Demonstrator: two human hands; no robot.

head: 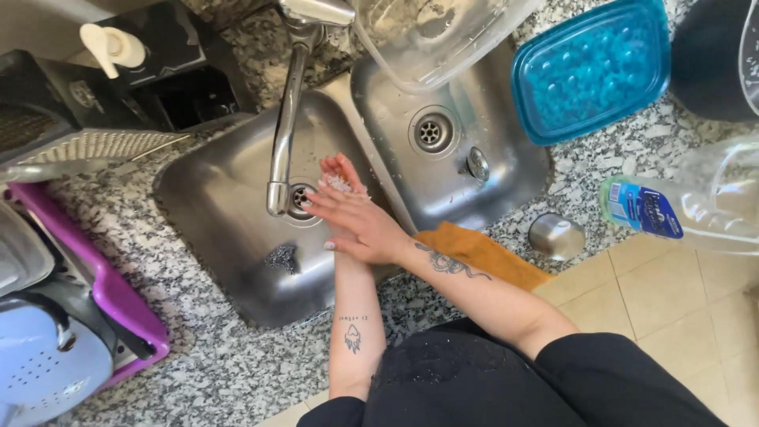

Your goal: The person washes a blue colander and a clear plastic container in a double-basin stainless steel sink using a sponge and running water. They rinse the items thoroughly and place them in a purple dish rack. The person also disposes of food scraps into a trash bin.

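Over the left basin of the sink (213,198), the right hand (360,225) lies flat and open across the left hand (338,170), whose fingers are spread upward with white lather (340,184) between the two; neither grips anything. A steel scrubber (281,257) sits on the basin floor near the front edge, and an orange cloth (482,253) drapes over the counter's front edge beside the right forearm. Farther back the faucet (286,119) curves down just left of the hands, and a blue lid (589,67) rests at the counter's far right.

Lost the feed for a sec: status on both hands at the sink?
Right hand laid across left hand, both open, soapy lather between. Under faucet, over left sink basin. Steel scourer below, clear of hands.
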